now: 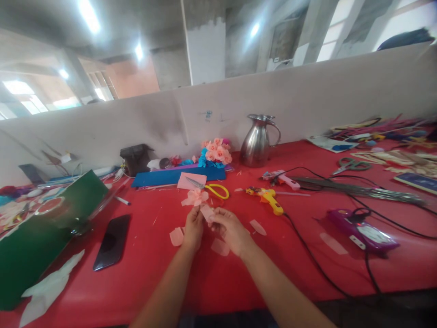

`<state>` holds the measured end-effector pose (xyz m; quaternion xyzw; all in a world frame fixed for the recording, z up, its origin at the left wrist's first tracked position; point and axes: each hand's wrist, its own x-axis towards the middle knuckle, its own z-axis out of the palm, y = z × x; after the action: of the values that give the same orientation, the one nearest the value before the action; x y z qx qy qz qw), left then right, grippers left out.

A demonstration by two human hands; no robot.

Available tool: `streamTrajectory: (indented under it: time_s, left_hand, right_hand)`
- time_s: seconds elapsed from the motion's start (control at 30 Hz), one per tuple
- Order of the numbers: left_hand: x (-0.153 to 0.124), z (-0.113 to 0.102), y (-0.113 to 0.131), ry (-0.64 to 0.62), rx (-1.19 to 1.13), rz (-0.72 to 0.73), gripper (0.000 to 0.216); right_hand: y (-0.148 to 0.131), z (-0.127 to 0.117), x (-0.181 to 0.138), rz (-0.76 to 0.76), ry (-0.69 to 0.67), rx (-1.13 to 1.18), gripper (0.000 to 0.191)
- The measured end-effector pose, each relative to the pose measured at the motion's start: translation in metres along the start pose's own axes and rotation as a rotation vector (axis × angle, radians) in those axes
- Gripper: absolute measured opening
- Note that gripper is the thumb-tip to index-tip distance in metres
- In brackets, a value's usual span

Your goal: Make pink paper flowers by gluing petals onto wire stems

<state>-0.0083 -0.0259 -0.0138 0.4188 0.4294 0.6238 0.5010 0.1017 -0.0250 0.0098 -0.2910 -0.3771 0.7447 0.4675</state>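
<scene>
My left hand point(194, 228) is closed at the base of a pink paper flower point(195, 197), whose petals spread above the fingers. Pinched in my right hand point(229, 228) is a pale pink paper petal point(206, 212), close against the flower's lower side. Whether the petal touches the flower I cannot tell. Loose pink petals lie around the hands: one petal piece point(176, 236) by the left wrist, another point(220, 247) under the right hand, and a third point(258, 227) to the right. Yellow-handled scissors point(217, 191) rest just beyond, their blades over a pink paper sheet point(186, 181).
On the red table point(150, 282) are a yellow glue gun point(273, 202), a pink glue gun point(285, 180), a purple power strip point(363, 232) with cables, a black phone point(112, 241), a green board point(37, 250), a steel jug point(256, 143) and a paper flower bunch point(216, 152).
</scene>
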Motion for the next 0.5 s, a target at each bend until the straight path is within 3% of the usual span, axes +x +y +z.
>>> streamTrajectory:
  time_s: [0.17, 0.33, 0.5]
  left_hand:
    - [0.003, -0.004, -0.008, 0.033, 0.074, 0.046, 0.011]
    - [0.011, -0.013, -0.014, 0.146, 0.225, 0.148, 0.011]
    - [0.014, -0.015, -0.013, 0.262, 0.183, 0.218, 0.009]
  right_hand:
    - [0.003, -0.003, 0.002, 0.030, 0.007, 0.015, 0.014]
    - [0.002, -0.003, 0.000, 0.023, 0.014, 0.037, 0.011]
    - [-0.006, -0.001, -0.003, -0.028, 0.033, 0.090, 0.013]
